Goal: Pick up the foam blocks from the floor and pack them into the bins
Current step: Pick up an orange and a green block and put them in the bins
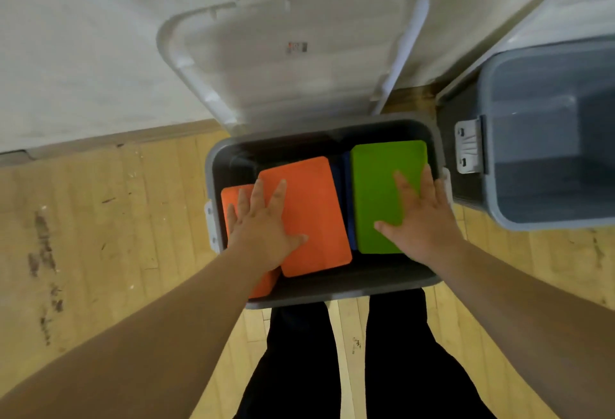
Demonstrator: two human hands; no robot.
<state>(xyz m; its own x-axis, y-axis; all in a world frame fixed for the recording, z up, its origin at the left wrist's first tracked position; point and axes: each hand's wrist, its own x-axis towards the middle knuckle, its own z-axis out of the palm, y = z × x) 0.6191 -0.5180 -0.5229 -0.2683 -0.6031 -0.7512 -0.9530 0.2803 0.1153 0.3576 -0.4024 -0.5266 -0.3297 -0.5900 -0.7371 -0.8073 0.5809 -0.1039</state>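
Left hand [263, 229], fingers spread flat, presses the top orange block [309, 215]; right hand [419, 215], also flat and open, presses the green block [379, 192]. Both blocks sit inside the grey bin [332, 295], likely being seated level. A second bin [545, 139] stands just beside it.

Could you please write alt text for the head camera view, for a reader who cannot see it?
A person's left hand lies flat on an orange foam block and the right hand flat on a green foam block, both inside an open grey plastic bin on a wooden floor. A second grey bin stands to its right.
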